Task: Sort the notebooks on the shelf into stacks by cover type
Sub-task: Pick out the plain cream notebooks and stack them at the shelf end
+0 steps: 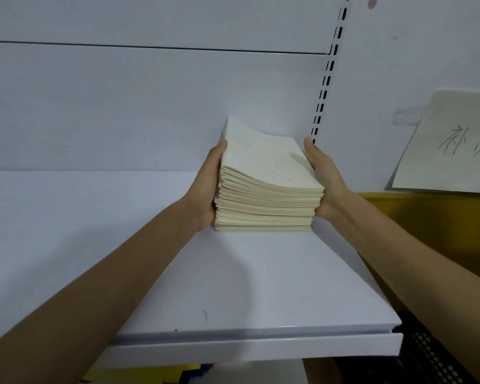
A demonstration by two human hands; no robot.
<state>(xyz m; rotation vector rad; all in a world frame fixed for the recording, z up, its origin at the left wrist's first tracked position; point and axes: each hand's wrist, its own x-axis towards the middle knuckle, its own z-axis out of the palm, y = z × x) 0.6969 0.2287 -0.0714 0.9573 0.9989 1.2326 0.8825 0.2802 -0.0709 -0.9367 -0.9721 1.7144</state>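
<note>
Stack of cream-covered notebooks [266, 189] sits on white shelf [261, 286], toward far right, near back panel. Left hand [208, 187] clasps stack's left side, thumb on top cover; right hand [323, 178] clasps right side. Top covers bow upward at far-left corner. Handwritten paper sign [452, 142] on wall at right, yellow bin [427, 217] below it.

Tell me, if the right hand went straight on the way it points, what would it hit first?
Probably the back panel, close to the slotted upright. The right hand, holding the stack by its side, points toward it. Nothing else shows between, though depth is unclear.
</note>
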